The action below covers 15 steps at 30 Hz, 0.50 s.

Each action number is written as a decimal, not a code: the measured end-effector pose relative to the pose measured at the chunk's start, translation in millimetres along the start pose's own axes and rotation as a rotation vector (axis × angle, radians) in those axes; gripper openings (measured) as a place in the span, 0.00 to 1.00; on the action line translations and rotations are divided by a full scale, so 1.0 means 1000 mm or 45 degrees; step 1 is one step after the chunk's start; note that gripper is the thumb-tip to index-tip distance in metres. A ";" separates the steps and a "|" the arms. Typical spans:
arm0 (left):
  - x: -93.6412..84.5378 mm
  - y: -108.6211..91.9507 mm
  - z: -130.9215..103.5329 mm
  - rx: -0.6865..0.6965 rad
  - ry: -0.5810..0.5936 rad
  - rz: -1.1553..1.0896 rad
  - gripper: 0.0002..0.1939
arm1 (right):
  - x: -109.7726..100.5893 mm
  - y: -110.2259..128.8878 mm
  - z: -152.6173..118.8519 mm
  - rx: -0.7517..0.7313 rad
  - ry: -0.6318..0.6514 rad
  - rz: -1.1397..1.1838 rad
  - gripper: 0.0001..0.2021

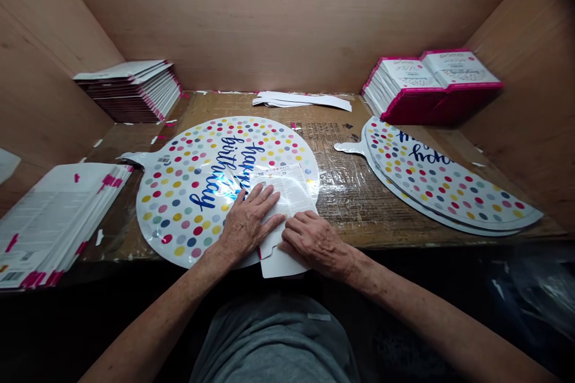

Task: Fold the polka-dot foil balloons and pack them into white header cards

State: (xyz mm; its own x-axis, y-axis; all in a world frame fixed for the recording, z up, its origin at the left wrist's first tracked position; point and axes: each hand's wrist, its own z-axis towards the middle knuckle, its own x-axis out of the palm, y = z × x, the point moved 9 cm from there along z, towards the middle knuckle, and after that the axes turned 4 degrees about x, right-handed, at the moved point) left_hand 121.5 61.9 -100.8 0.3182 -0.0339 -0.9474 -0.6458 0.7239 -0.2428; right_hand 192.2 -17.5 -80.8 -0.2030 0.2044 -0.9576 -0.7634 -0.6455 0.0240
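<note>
The right grip curls nearly closed at the near flap of the packet, any pinch hidden; the left hand rests flat, fingers spread, across packet and balloon beneath. Light, even pressure should prevent creasing.

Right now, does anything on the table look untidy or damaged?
Yes: small white and pink scraps lie scattered on the brown tabletop, mostly toward the left. They look stray because the packets nearby are stacked.
</note>
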 end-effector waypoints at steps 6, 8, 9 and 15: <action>0.002 -0.003 -0.001 0.034 -0.004 0.020 0.25 | -0.009 0.001 -0.013 0.090 -0.078 0.146 0.11; 0.001 -0.003 -0.001 0.035 -0.013 0.012 0.25 | -0.010 0.000 -0.011 0.126 -0.113 0.123 0.10; 0.001 -0.002 -0.001 0.030 -0.016 0.002 0.25 | -0.009 0.001 -0.009 0.117 -0.117 0.101 0.10; -0.001 0.002 -0.002 0.003 -0.014 -0.059 0.25 | -0.001 0.008 0.004 -0.018 -0.023 0.018 0.10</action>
State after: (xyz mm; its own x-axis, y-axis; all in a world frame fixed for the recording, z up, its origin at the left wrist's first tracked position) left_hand 118.7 61.9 -100.3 0.3549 -0.0599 -0.9330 -0.6288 0.7232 -0.2856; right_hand 184.1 -20.3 -78.5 -0.2250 0.2082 -0.9519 -0.7516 -0.6588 0.0336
